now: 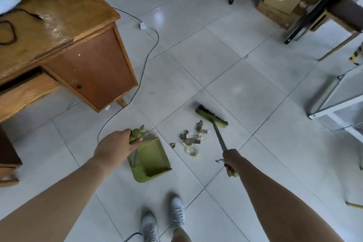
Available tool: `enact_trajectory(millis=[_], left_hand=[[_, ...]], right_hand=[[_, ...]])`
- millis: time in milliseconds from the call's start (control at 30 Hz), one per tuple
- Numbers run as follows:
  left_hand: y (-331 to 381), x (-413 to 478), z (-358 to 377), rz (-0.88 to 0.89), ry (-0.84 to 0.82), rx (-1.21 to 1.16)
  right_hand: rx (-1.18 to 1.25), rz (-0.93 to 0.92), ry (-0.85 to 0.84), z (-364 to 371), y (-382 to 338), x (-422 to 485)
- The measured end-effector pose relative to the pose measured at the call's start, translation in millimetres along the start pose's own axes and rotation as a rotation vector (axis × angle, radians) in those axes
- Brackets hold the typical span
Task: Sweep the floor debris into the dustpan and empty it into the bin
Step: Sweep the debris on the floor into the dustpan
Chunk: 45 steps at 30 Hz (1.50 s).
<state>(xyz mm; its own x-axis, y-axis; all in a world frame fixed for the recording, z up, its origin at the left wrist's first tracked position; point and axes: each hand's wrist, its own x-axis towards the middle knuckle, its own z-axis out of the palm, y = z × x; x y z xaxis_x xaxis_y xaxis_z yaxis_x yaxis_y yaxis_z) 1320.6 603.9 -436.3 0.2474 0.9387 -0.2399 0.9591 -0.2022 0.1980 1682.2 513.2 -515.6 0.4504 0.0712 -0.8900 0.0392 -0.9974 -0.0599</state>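
Between the hands, debris (191,140) lies ready: left hand (115,144) grips the dustpan (150,161) handle, right hand (231,160) grips the broom (212,117) beyond it.

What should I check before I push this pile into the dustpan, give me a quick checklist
1. Left hand grips the dustpan handle: ok.
2. Right hand grips the broom: ok.
3. Broom head sits beyond the debris, pile between it and the pan: ok.
4. Pan mouth faces the pile: cannot tell.
5. Pan empty, with room: ok.
6. Cable clear of the sweep path: ok, it lies left of the pan.
7. Bin within reach: cannot tell, none in view.
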Motion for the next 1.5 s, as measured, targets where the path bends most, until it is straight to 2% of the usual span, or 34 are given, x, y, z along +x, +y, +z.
enact_trajectory(millis=[133, 400, 600, 733, 833, 967, 1233, 1367, 1500], left_hand=[[4, 0, 4, 0.033, -0.035, 0.000], [-1, 13, 2, 0.142, -0.107, -0.027], [-32, -2, 2, 0.267, -0.135, 0.030], [-59, -13, -6, 0.318, -0.121, 0.007], [-73, -20, -17, 0.348, -0.117, 0.008], [-79, -27, -29, 0.392, -0.109, 0.026], [-99, -27, -37, 0.438, -0.089, 0.052], [-116, -20, -37, 0.425, -0.055, 0.038], [-136, -6, -35, 0.439, -0.092, 0.046]], right_hand=[[0.027, 0.138, -0.062, 25, 13, 4], [0.157, 0.313, -0.142, 80, 62, -46], [0.128, 0.217, -0.105, 142, 86, -87], [0.217, 0.004, -0.046, 166, 92, -105], [0.320, 0.106, -0.031, 170, 102, -122], [0.456, 0.070, -0.074, 177, 108, -147], [0.917, 0.295, -0.090, 223, 119, -166], [1.016, 0.291, -0.166, 247, 91, -171], [1.008, 0.268, -0.176, 264, 39, -176]])
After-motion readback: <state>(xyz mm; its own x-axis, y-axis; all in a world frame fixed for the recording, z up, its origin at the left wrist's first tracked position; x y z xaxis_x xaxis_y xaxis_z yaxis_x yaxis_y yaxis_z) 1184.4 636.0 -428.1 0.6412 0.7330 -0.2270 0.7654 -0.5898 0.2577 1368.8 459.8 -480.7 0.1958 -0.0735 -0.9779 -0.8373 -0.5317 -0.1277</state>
